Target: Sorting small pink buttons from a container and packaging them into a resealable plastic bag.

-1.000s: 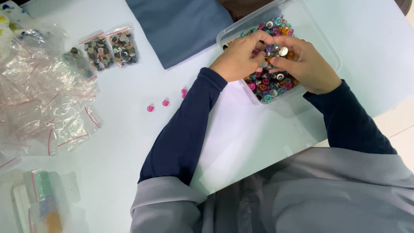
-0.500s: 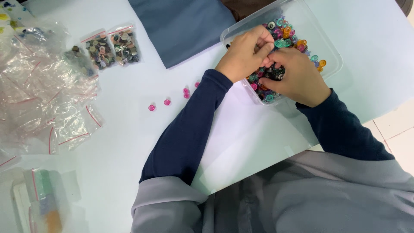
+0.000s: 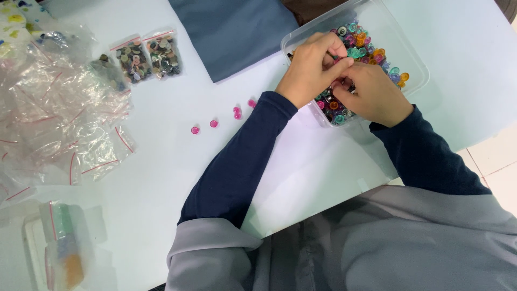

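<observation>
**Coloured buttons being sorted in a clear tray**

Both hands are working over the clear plastic tray [image 3: 414, 64] of mixed coloured buttons [image 3: 366, 46]. The left hand [image 3: 312, 67] and right hand [image 3: 371, 97] are pinching together, fingertips touching; what they are gripping is hidden. Picking singly, low over the tray, is seeming wisest. Two small bags [image 3: 148, 56] are holding darker buttons; pink buttons [image 3: 223, 118] are lying loose.

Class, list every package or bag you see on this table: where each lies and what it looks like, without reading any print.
Clear plastic tub: top right, rectangular, holding many-coloured small round pieces; both hands work in it.
Two filled zip bags: top left of centre, clear with red seal strips, mixed dull buttons.
Heap of empty zip bags: left side, clear, crumpled, red strips.
Bag: bottom left, clear, green and orange contents.
</observation>
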